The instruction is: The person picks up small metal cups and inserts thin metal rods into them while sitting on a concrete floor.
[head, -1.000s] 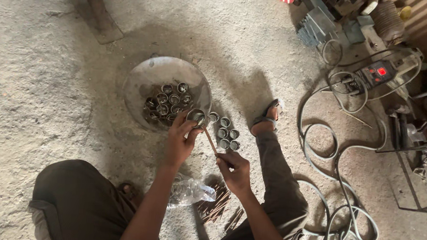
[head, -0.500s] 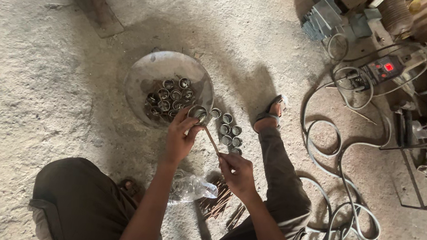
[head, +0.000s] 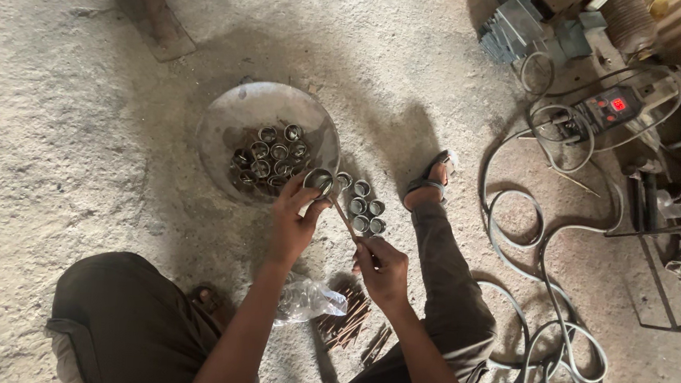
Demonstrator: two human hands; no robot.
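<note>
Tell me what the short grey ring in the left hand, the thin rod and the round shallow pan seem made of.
Short grey ring: likely steel, dull with a bright rim. Thin brown rod: probably metal, matte, maybe rusty or coated. Round shallow pan: apparently sheet metal, dusty grey with faint sheen.

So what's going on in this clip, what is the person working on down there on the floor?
A person sits on a sandy floor. The left hand holds a short metal ring at the rim of a round metal pan of similar rings. The right hand holds a thin rod angled toward that ring. More rings stand in rows beside the pan.
</note>
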